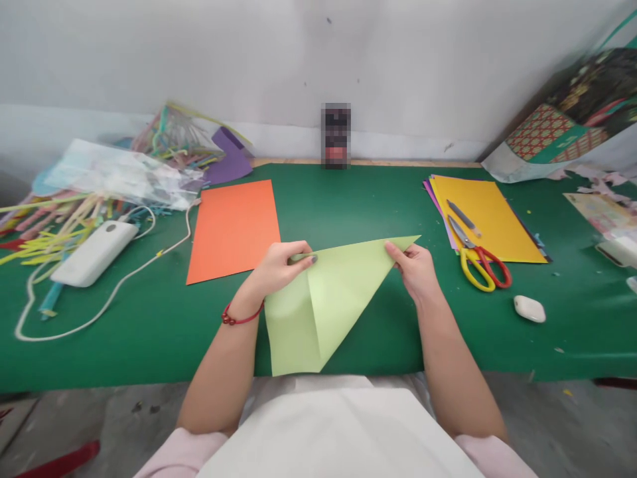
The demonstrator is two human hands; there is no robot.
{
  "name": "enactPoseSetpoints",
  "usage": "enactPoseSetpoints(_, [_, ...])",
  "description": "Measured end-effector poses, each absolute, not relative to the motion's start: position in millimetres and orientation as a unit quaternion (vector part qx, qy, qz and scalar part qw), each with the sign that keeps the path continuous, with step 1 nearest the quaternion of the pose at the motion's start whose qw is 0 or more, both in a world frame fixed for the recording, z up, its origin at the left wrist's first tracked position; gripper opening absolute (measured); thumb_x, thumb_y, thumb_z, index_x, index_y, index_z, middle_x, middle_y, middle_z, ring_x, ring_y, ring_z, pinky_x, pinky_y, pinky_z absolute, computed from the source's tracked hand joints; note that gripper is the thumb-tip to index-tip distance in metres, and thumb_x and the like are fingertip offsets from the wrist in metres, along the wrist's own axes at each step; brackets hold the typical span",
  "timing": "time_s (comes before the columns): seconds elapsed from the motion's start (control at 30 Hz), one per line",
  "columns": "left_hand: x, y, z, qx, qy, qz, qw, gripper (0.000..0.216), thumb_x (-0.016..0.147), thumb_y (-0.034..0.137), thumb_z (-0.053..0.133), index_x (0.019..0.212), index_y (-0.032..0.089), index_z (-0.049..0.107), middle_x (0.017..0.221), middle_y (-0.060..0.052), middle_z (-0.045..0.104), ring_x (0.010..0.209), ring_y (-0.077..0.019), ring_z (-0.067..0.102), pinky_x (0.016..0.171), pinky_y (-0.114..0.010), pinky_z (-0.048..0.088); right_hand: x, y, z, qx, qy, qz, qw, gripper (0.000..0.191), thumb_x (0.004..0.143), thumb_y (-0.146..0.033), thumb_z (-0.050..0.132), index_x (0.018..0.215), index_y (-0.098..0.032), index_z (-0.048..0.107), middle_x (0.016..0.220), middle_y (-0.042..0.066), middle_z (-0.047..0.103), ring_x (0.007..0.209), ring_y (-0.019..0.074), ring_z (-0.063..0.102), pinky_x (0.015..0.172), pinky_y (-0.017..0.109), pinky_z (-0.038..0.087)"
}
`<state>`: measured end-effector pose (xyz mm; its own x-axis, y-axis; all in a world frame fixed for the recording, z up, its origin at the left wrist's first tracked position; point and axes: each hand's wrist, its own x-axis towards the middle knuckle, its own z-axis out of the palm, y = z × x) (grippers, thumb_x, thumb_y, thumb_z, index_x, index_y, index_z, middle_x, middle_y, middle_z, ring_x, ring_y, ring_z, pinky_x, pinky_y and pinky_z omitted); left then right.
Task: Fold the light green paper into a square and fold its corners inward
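White clothing (pixel 338 425) sits nearest. Beyond it the grip: left hand (pixel 279 265) is pinched shut on the folded edge of a green paper (pixel 328 299), and right hand (pixel 417 269) clamps its far corner. The paper lies on the worktop (pixel 149 318), its near edge overhanging, with an orange sheet (pixel 233 229) just left and scissors (pixel 480 262) to the right.

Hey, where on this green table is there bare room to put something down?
Bare mat lies between the orange sheet and the yellow stack, behind the green paper. Also front left, between the white cable and the near edge, and front right, nearer than the scissors. Crowded: the back left, with paper strips, plastic bag and power bank.
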<state>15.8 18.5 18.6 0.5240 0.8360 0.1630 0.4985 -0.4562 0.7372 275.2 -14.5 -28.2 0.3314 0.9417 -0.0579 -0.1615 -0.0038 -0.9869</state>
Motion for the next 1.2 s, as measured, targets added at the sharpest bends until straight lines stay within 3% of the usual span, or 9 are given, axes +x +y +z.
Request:
enactPoseSetpoints(0.3, [16.6,17.6,19.1,0.804,0.41,0.256,0.347,0.018,0.083,0.027,0.05,0.067,0.019,0.052,0.055,0.005,0.039,0.05,-0.0088,0.032,0.048,-0.023,0.027,275.3,-15.7,-25.2,-0.554,-0.348,0.447,0.609,0.037,0.05,-0.048,0.083,0.07,-0.019,0.07,0.074,0.005,0.073,0.068,0.0211,0.067,0.062,0.035,0.055])
enactPoseSetpoints(0.83, [16.8,19.1,15.7,0.801,0.41,0.255,0.355,0.02,0.085,0.029,0.048,0.068,0.019,0.05,0.057,0.005,0.038,0.051,-0.0092,0.032,0.049,-0.023,0.028,276.9,-16.3,-26.4,-0.558,-0.369,0.43,0.606,0.036,0.054,-0.049,0.081,0.071,-0.018,0.07,0.073,0.005,0.073,0.064,0.0197,0.066,0.057,0.033,0.052])
enactPoseSetpoints(1.2, [16.8,19.6,16.2,0.802,0.41,0.25,0.353,0.02,0.085,0.029,0.046,0.067,0.019,0.048,0.057,0.005,0.037,0.052,-0.0093,0.032,0.05,-0.023,0.027,274.7,-17.0,-22.8,-0.56,-0.344,0.439,0.613,0.037,0.049,-0.047,0.084,0.067,-0.019,0.07,0.073,0.006,0.073,0.065,0.0201,0.066,0.062,0.036,0.055])
